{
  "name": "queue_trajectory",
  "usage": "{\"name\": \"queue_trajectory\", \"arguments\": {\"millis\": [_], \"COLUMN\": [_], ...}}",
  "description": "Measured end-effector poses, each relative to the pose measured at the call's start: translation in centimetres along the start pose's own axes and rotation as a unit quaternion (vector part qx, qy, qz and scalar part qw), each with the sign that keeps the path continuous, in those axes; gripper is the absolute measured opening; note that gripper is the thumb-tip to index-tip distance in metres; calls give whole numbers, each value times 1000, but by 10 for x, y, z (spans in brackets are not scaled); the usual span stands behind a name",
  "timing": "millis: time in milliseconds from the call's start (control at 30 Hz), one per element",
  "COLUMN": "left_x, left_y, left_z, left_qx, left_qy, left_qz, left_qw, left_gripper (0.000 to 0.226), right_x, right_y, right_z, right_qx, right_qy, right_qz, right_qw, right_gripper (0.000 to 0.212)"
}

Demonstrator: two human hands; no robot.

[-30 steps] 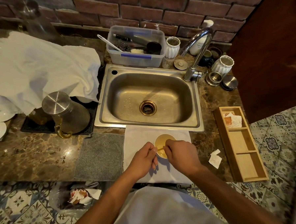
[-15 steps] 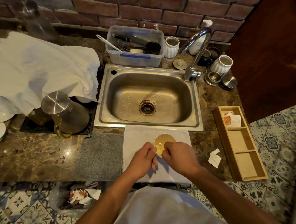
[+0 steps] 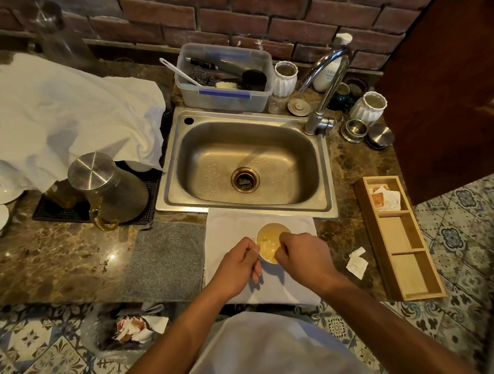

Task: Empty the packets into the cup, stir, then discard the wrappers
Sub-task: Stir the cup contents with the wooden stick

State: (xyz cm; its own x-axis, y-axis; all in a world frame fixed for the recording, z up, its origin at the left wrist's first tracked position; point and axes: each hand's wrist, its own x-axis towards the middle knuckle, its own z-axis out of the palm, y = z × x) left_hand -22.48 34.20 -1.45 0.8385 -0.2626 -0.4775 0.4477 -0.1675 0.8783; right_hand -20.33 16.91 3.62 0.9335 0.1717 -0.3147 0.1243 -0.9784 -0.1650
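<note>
Both hands (image 3: 238, 266) at cup (image 3: 268, 238) — (amber liquid)

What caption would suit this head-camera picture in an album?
Both hands, left hand and right hand, work over a small cup of pale liquid on a white cloth before the sink.

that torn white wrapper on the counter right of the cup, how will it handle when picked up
The torn wrapper looks like thin crumpled paper, so it is probably very light and floppy and would bend in a pinch. It lies loose on the polished stone counter, so a push would likely slide it. Nothing suggests it is fragile.
</note>
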Motion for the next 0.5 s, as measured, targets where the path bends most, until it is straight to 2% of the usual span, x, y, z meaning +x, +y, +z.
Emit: {"name": "queue_trajectory", "arguments": {"millis": [333,500], "left_x": [1,-3], "left_y": [-1,5], "left_z": [0,0], "left_qx": [-8,-23], "left_qy": [-2,-6], "left_qz": [1,4], "left_qw": [1000,1000], "left_gripper": [25,24], "right_x": [-1,1], "right_y": [2,7], "right_z": [6,2], "right_qx": [54,17], "right_qy": [-8,28], "right_qz": [10,31], "right_qw": [998,999], "right_gripper": [29,31]}}
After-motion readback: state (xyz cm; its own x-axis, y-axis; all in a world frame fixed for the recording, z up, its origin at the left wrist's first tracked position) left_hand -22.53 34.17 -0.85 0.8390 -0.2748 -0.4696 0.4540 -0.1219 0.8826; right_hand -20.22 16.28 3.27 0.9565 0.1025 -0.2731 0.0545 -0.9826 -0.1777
